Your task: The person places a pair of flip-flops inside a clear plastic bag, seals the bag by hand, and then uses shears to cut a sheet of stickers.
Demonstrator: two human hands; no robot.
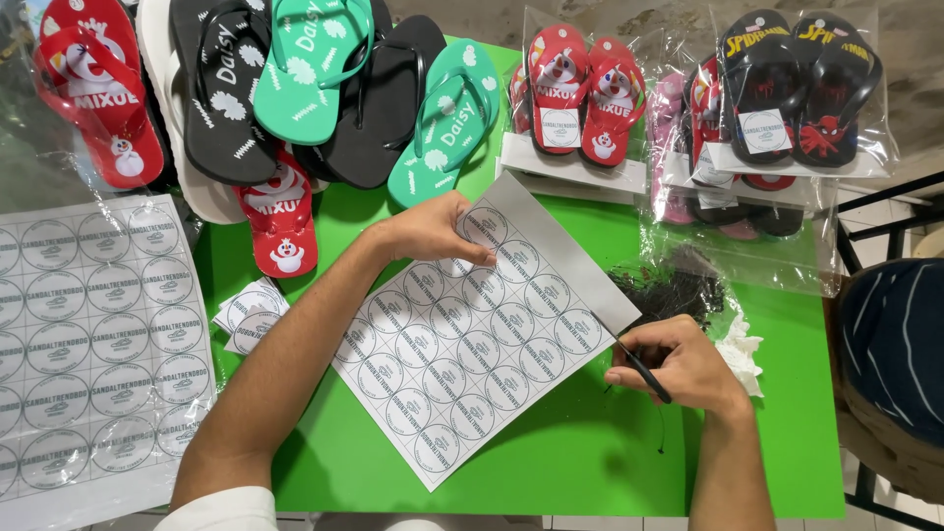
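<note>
A white sheet of round printed labels (pixel 472 339) lies tilted on the green table (pixel 580 442). My left hand (pixel 428 231) presses on the sheet's upper part, fingertips on a label near the top corner. My right hand (pixel 674 366) grips a thin black tool (pixel 639 366) like a pen, its tip touching the sheet's right edge. Both forearms reach in from the bottom of the view.
A second label sheet (pixel 93 334) lies at the left, with cut label squares (pixel 251 313) beside it. Loose flip-flops (pixel 315 88) pile at the back left, bagged pairs (pixel 688 108) at the back right. A black thread bundle (pixel 674 285) sits near my right hand. A person in stripes (pixel 900 344) sits at the right.
</note>
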